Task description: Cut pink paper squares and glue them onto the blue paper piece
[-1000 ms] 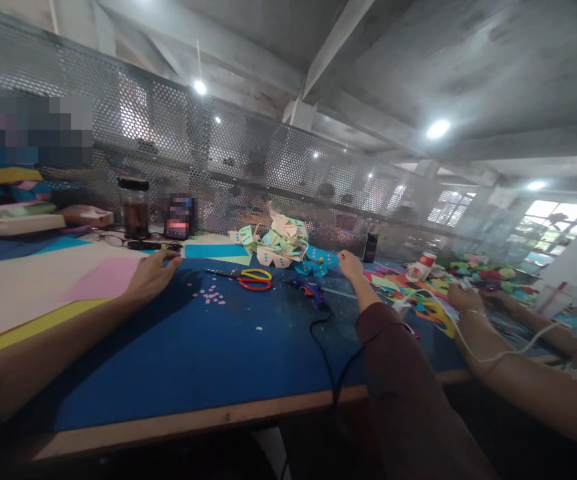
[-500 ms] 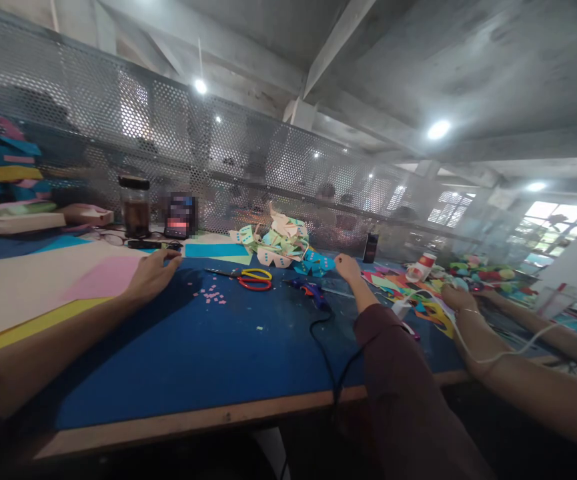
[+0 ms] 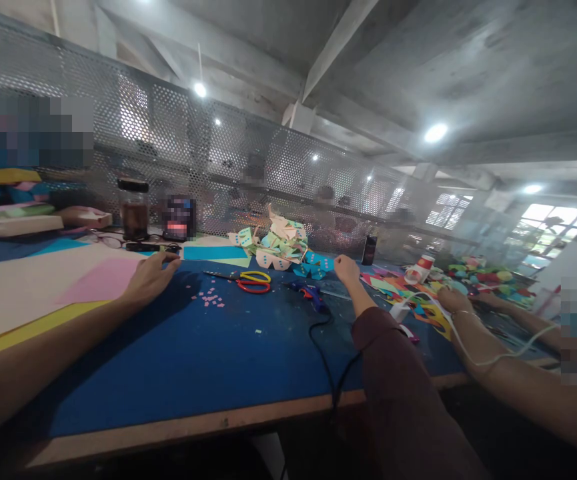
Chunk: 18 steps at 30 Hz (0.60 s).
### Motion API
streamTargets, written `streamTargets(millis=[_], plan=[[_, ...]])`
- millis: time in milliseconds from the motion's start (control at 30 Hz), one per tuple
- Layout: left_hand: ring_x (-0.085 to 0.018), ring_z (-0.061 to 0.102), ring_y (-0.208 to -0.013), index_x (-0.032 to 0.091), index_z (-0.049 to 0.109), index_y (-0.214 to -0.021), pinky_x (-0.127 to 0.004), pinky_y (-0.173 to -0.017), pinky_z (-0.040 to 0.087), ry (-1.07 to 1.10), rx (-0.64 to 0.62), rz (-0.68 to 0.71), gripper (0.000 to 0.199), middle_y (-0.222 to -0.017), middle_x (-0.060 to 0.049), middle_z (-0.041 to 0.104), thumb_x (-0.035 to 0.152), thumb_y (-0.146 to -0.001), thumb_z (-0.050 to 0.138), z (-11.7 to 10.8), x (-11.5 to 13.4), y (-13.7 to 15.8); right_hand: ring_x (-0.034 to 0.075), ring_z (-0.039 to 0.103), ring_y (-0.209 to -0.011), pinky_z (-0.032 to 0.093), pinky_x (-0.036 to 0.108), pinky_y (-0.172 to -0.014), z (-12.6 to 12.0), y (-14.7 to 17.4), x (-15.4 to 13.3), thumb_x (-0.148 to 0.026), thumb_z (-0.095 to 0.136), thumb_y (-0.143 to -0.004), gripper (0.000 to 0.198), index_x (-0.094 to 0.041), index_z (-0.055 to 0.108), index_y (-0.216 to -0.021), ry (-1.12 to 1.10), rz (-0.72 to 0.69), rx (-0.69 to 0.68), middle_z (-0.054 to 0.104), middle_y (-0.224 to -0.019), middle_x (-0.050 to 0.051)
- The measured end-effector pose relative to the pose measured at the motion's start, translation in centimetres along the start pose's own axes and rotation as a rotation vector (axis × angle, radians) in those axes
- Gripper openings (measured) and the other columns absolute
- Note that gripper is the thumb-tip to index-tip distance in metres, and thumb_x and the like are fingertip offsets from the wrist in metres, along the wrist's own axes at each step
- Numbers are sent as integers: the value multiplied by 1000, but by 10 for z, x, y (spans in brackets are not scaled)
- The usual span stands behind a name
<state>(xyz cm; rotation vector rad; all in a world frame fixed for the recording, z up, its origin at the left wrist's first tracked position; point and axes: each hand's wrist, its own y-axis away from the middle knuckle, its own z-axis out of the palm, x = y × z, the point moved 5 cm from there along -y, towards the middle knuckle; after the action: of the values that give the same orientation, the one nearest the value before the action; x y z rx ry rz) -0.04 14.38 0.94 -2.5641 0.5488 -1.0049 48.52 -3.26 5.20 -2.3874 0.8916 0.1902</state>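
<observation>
My left hand (image 3: 154,275) hovers at the right end of the large paper sheets, beside a pink sheet (image 3: 101,279), with its fingers stretched forward and slightly apart. Nothing shows in it. Near the back of the table, my right hand (image 3: 347,268) is closed at the right edge of a blue paper cutout with pink dots (image 3: 311,265). The fingertips are partly hidden, but they appear to grip that edge. Between my hands lie scissors with red and yellow handles (image 3: 254,281), a blue glue gun (image 3: 310,293) and small pink paper squares (image 3: 210,297).
Behind the cutout is a heap of dotted paper pieces (image 3: 283,241). A lidded jar (image 3: 135,210) and a phone (image 3: 178,220) stand at back left. A co-worker's arm (image 3: 488,350) reaches in from the right, near coloured scraps and a cup (image 3: 419,269). The glue gun's cord (image 3: 321,353) hangs over the front edge.
My hands hold nearly the same positions. The co-worker's hand on the right has shifted slightly. The view has moved a little.
</observation>
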Motion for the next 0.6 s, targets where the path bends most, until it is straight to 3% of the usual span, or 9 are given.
streamTargets(millis=[167, 333, 600], plan=[[-32, 61, -108, 15, 63, -112, -41, -95, 46, 3, 3, -1, 43, -118, -13, 68, 42, -86, 43, 0, 0, 0, 22, 61, -102, 53, 43, -86, 15, -4, 2, -35, 58, -95, 33, -18, 57, -123, 102, 4, -88, 58, -123, 9], [-34, 61, -109, 14, 64, -112, -44, -90, 47, 11, 16, 15, 44, -118, -14, 68, 43, -86, 43, 3, -5, -2, 22, 61, -103, 53, 43, -86, 19, -3, 8, -35, 58, -95, 32, -18, 57, -123, 171, 8, -93, 58, -124, 9], [-37, 63, -108, 14, 68, -104, -46, -79, 45, 75, 99, 93, 61, -109, -16, 72, 62, -82, 39, 8, -14, -6, 22, 61, -102, 53, 42, -86, 28, 5, 7, -35, 58, -95, 32, -18, 57, -123, 154, -24, -126, 58, -124, 9]])
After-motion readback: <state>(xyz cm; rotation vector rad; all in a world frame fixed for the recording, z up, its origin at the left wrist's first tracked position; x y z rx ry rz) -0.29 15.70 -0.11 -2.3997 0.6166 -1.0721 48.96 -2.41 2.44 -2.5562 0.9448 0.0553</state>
